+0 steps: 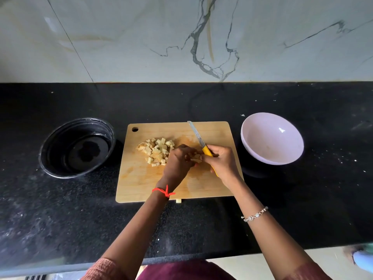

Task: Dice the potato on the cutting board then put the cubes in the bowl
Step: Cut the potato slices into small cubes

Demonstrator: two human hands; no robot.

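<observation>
From the head camera, a wooden cutting board (141, 178) is lying on a black speckled countertop (60, 219), with a hanging hole in its far left corner. A heap of pale potato cubes (158, 151) is sitting on the board's left-centre part, with a curl of potato peel (141, 147) touching the heap's left edge. One stray potato piece (178, 201) is lying on the counter just against the board's near edge.

The left hand (177, 160) is hovering over the middle of the board with its fingers curled in around a few potato strips (195, 157), which are showing between the two hands. A red thread (164, 191) is tied around the left wrist. The right hand (221, 160) is closed around the yellow handle of a knife (198, 139), the serrated blade pointing away toward the board's far edge and lifted clear of the cubes. The right thumb and forefinger are also meeting the strips, so both hands are touching them. A beaded bracelet (254, 215) is sitting on the right forearm.

A pale pink bowl (272, 138) is standing on the counter just right of the board, tilted toward the camera, with no cubes in it. A clear glass bowl (77, 147) is standing to the left of the board, apart from it. Behind the counter a veined marble wall (181, 37) is rising.
</observation>
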